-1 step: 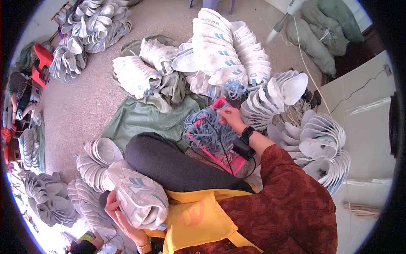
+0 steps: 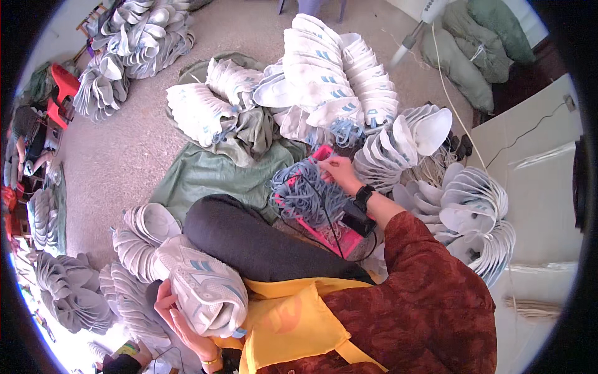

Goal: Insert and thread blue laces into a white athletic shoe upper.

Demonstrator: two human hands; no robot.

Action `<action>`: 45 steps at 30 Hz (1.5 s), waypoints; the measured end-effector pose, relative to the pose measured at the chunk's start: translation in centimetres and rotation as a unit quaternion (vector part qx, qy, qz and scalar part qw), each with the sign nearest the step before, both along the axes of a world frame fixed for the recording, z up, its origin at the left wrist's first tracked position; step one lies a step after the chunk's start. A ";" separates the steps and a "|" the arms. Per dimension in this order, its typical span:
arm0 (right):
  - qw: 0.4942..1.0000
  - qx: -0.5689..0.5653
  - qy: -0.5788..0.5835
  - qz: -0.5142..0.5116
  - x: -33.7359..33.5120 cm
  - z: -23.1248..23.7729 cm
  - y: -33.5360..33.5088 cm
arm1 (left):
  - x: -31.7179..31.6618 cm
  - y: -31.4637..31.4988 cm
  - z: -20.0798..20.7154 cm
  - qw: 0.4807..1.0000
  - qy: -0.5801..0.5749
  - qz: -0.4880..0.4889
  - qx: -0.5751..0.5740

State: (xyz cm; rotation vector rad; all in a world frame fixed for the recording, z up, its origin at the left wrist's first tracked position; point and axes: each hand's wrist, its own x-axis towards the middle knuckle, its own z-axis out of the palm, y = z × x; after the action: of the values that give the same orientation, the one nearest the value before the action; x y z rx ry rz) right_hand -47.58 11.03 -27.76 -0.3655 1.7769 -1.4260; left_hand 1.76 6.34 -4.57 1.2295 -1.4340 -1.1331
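Note:
My left hand (image 2: pixel 187 324) is closed against the side of a white shoe upper (image 2: pixel 205 283) with light blue stripes, which rests at my left thigh. Some of its fingers curl at the edge, and the rest are hidden behind the upper. Out in front on the right, my right hand (image 2: pixel 339 172) pinches at a tangled heap of blue-grey shoelaces (image 2: pixel 305 196). The heap lies in a pink plastic basket (image 2: pixel 349 240). Beside my right wrist sits a dark box-like object (image 2: pixel 357 219) with a black cord running over the laces.
Nested white shoe uppers (image 2: pixel 321 68) stand in rows ahead, with more stacks (image 2: pixel 476 206) at the right and others (image 2: pixel 71 290) at the left. A green sheet (image 2: pixel 193 177) covers floor before my knee. Filled sacks (image 2: pixel 479 47), a red chair (image 2: pixel 62 93) and a white panel (image 2: pixel 529 168) surround the area.

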 end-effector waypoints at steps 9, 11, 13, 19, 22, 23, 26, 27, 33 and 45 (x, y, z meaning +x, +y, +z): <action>0.984 -0.023 0.120 0.130 0.5 12.0 -5.9 | 0.6 -0.3 0.2 1.000 0.028 -0.009 -0.006; 0.979 -0.092 0.086 0.162 1.3 16.0 -7.5 | 0.7 -0.5 0.5 1.000 0.024 -0.015 -0.012; 0.967 -0.146 0.101 0.183 3.3 20.4 -9.5 | 0.9 -0.8 0.7 0.999 0.035 -0.032 0.006; 0.875 -0.361 0.118 0.302 12.0 33.0 -14.1 | 2.4 -2.1 2.1 0.998 0.020 -0.060 0.018; 0.826 -0.402 0.091 0.385 16.7 36.9 -14.1 | 1.9 -3.3 4.7 0.997 -0.005 -0.072 -0.023; 0.811 -0.401 0.071 0.420 18.4 37.5 -13.8 | 2.0 -3.8 5.4 0.995 0.010 -0.092 -0.037; 0.766 -0.379 0.058 0.516 22.9 38.3 -12.4 | 0.2 -4.1 8.4 0.990 0.039 -0.102 -0.088; 0.764 -0.381 0.056 0.517 23.9 38.6 -11.9 | 0.0 -4.2 8.9 0.987 0.050 -0.113 -0.104; 0.708 -0.307 -0.052 0.633 26.7 37.9 -11.8 | -0.8 -3.8 10.1 0.967 0.161 -0.192 -0.042; 0.715 -0.183 0.153 0.657 21.9 28.8 -11.2 | 0.7 -5.0 12.4 0.972 0.228 -0.036 -0.044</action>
State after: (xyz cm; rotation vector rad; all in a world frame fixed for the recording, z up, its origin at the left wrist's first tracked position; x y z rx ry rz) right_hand -25.66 -0.14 1.05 -1.7368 0.8769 -0.5862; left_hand 2.46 1.33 7.79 0.7909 -1.1681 -1.2884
